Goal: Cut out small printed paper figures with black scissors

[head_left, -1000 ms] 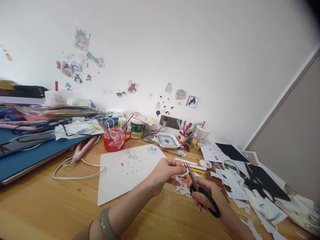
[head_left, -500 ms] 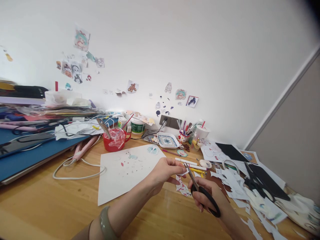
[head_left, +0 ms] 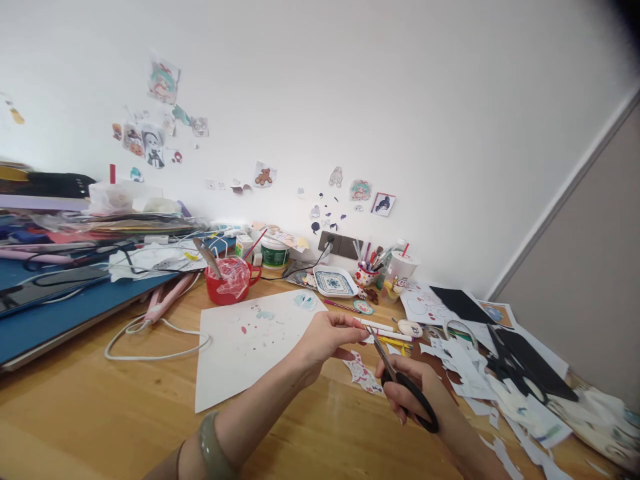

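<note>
While my right hand (head_left: 424, 373) is gripping a pair of black-handled scissors (head_left: 393, 377), its fingers wrapped through and around the loops, my left hand (head_left: 326, 339) is pinching a small white piece of paper (head_left: 369, 339) between closed fingertips, right at the tips of the blades. Most of that piece is hiding behind my fingers, and I cannot tell whether the blades are biting into it. Both hands are working just above the wooden table (head_left: 320, 440), and a greenish bangle (head_left: 212, 443) is circling my left wrist.

Just below the blades, a paper cut-out with red markings (head_left: 363, 375) is lying on the wood. Beyond my fingertips, white markers (head_left: 377, 326) and yellow pencils (head_left: 399, 347) are resting side by side. Left of my hands, a large white sheet (head_left: 225, 373) is lying flat, bearing pale blue cut-outs (head_left: 305, 302) and tiny coloured bits. A red mug (head_left: 219, 291) is standing near its far left corner, and a square patterned tray (head_left: 335, 281) is sitting beyond its far right one. Off to my right, white paper scraps (head_left: 467, 365) are spreading in a loose heap, while small drawings and cut-outs are dotting the white wall (head_left: 450, 100) ahead of me.
</note>
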